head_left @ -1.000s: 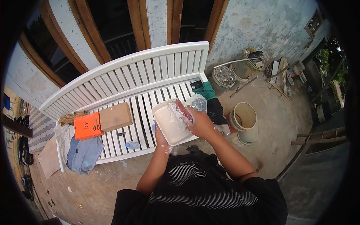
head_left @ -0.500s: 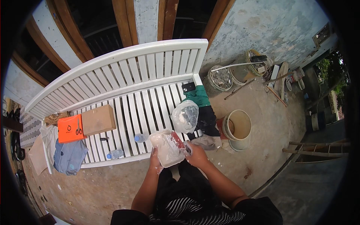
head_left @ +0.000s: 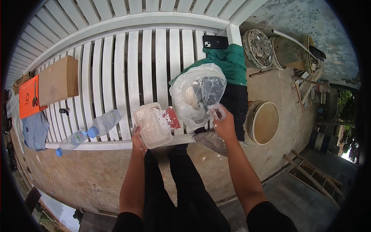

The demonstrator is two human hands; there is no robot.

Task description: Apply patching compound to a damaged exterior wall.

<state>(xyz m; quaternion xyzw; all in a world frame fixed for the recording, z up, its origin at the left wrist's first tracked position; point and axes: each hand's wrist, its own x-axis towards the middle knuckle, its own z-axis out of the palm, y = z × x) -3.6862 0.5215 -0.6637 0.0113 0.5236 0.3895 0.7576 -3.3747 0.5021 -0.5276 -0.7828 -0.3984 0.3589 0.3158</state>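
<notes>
Wide white slatted bench underneath. Clear plastic bag slumped open at its front edge, rim pinched by right hand; could sag and spill. White tub gripped by left hand, overhanging; red-handled scraper inside might slide out.

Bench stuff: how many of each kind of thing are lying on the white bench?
Plastic bottles: 2
Cardboard box: 1
Orange packet with scissors: 1
Clear plastic bag: 1, right hand at its edge
White tub: 1, held by the left hand
Phone: 1
Green cloth: 1
Total: 8
</notes>
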